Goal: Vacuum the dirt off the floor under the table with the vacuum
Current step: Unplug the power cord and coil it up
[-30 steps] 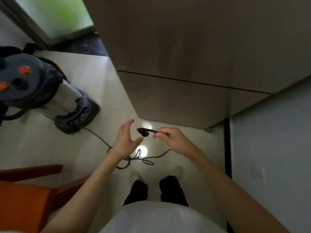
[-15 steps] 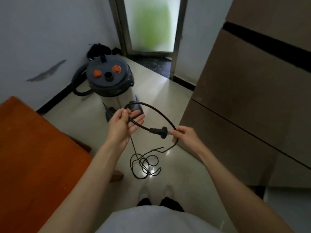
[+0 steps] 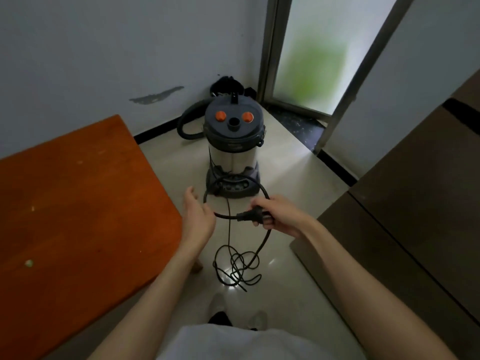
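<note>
Plug (image 3: 249,216) sits pinched in the right hand (image 3: 281,216), cord looped for feeding out; the left hand (image 3: 198,219) is wide, holding nothing. Vacuum (image 3: 233,146) stands on the floor ahead, beside the orange surface (image 3: 78,203).

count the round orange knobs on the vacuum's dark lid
2. One round orange knob sits left of the lid's centre port, the other orange knob right of it. None else shows; the lid's far edge is partly hidden.

pale wall (image 3: 91,48) (scuffed), glossy tiled floor (image 3: 298,178), frosted glass door (image 3: 311,61), brown cabinet (image 3: 415,203) at right.
</note>
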Motion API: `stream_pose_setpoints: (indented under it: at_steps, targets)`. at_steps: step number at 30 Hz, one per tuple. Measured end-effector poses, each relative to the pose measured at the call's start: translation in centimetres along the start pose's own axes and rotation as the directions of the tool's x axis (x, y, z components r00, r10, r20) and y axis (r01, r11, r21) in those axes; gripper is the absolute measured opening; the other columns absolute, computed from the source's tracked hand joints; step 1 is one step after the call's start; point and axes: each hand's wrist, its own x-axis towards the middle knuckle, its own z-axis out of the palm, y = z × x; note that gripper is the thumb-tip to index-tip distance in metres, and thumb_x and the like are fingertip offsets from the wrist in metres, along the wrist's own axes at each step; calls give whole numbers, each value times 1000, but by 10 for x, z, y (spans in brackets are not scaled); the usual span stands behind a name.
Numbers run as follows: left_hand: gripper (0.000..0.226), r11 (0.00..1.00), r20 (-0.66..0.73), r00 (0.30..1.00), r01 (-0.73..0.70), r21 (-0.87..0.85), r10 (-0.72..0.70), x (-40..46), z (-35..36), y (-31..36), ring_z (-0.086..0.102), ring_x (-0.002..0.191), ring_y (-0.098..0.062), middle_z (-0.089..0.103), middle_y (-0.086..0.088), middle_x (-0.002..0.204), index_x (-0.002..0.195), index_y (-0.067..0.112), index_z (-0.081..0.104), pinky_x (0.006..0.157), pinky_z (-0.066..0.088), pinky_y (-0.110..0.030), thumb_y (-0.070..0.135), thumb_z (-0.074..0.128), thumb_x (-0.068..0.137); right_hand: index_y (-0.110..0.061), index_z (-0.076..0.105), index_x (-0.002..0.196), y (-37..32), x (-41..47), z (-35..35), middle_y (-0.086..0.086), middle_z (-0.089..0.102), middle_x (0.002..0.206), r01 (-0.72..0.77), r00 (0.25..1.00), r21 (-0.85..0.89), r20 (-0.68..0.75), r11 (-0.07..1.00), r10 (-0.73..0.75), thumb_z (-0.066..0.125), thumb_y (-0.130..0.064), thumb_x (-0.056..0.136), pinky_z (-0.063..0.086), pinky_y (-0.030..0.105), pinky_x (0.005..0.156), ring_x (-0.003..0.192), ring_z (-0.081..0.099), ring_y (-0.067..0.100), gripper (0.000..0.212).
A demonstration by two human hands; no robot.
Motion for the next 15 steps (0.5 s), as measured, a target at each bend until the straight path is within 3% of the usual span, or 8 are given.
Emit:
stream_pose_setpoints:
  at_steps: [2, 4, 5, 7, 9, 10, 12, 15]
  targets:
    - [73, 871, 115, 936, -351, 344, 332, -3, -3, -9, 13, 144, -18, 10, -2, 155, 149, 22, 13, 116, 16, -33, 0, 49, 89, -4, 55, 85, -16, 2, 2, 7, 58, 51, -14, 1000, 78, -18, 997, 15, 48, -18, 97, 25, 22, 46, 47, 38, 13, 20]
    - [72, 660, 309, 795, -605, 445, 521, -5, -2, -9, -5, 145, -13, 6, 6, 154, 148, 23, 16, 119, -1, -34, 4, 50, 88, -3, 54, 84, -34, 0, 0, 6, 55, 45, -28, 1000, 126, 2, 992, 28, 45, -16, 98, 22, 22, 47, 48, 32, 14, 21]
    - [63, 625, 344, 749, -662, 414, 565, -3, -2, -7, -1, 145, -11, 15, 7, 151, 145, 22, 23, 118, -4, -32, 7, 51, 90, -3, 53, 84, -43, -1, -2, 5, 52, 43, -35, 999, 121, 20, 992, 33, 45, -17, 98, 22, 22, 47, 49, 32, 15, 21]
    - [32, 650, 338, 712, -701, 294, 615, 5, -2, 3, 36, 134, -16, 47, 3, 127, 127, 14, 47, 120, 9, -32, 13, 49, 95, -5, 53, 83, -57, -3, -6, 3, 50, 46, -43, 999, 102, 33, 994, 40, 49, -22, 97, 24, 20, 44, 50, 33, 14, 22]
    - [17, 644, 340, 705, -708, 291, 622, 14, -4, 15, 59, 98, -20, 59, -1, 97, 106, 11, 57, 97, 42, -32, 18, 44, 98, -6, 54, 84, -67, -1, -14, 6, 48, 58, -48, 998, 151, -20, 987, 52, 54, -33, 94, 25, 17, 41, 44, 35, 10, 29]
    - [20, 638, 344, 712, -701, 318, 612, 18, -6, 20, 60, 84, -18, 59, -1, 89, 102, 11, 56, 78, 47, -30, 23, 40, 100, -6, 54, 84, -74, 1, -20, 7, 47, 64, -45, 996, 214, -60, 976, 59, 54, -37, 94, 25, 17, 40, 41, 34, 8, 32]
    - [24, 665, 303, 742, -670, 330, 598, 29, -12, 25, 53, 64, -11, 54, 4, 75, 97, 11, 55, 56, 41, -21, 27, 37, 100, -6, 54, 83, -89, 3, -35, 7, 48, 69, -26, 989, 382, -122, 924, 79, 54, -35, 94, 24, 16, 41, 41, 33, 6, 31]
    - [23, 810, 198, 831, -553, 193, 520, 40, -14, 31, 48, 57, -4, 50, 8, 67, 89, 12, 54, 54, 36, -18, 22, 36, 101, 1, 51, 92, -116, 3, -48, 11, 47, 69, 21, 984, 721, -137, 693, 113, 54, -13, 93, 25, 18, 50, 52, 34, 10, 15]
